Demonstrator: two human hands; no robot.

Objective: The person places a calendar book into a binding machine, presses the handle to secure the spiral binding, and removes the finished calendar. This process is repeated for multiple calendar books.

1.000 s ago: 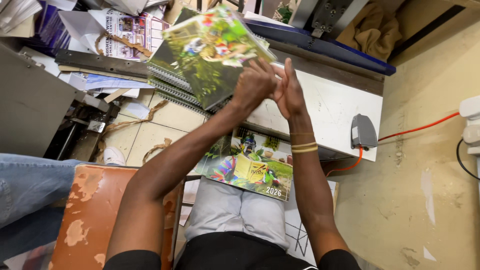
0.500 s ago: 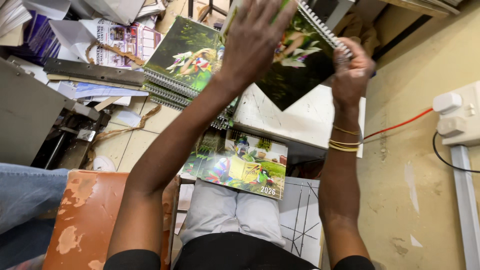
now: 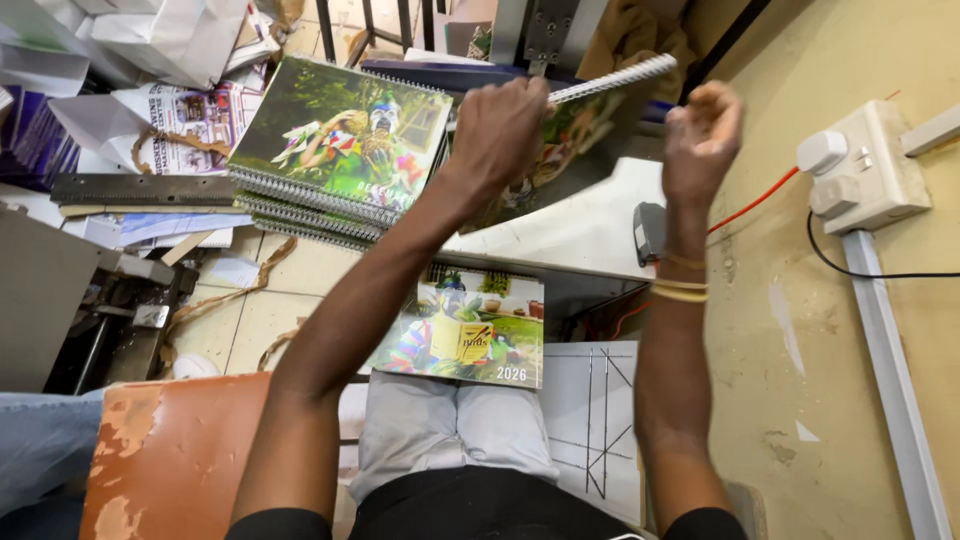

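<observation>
Spiral-bound calendar (image 3: 575, 125) held in left hand (image 3: 497, 130) grip; right hand (image 3: 700, 135) curled empty beside calendar stack (image 3: 335, 150).

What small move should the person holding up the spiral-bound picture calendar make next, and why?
Probably lower the spiral-bound picture calendar onto the stack of matching calendars at left. The left hand grips it raised and tilted above the white bench; the right hand is off it.
</observation>
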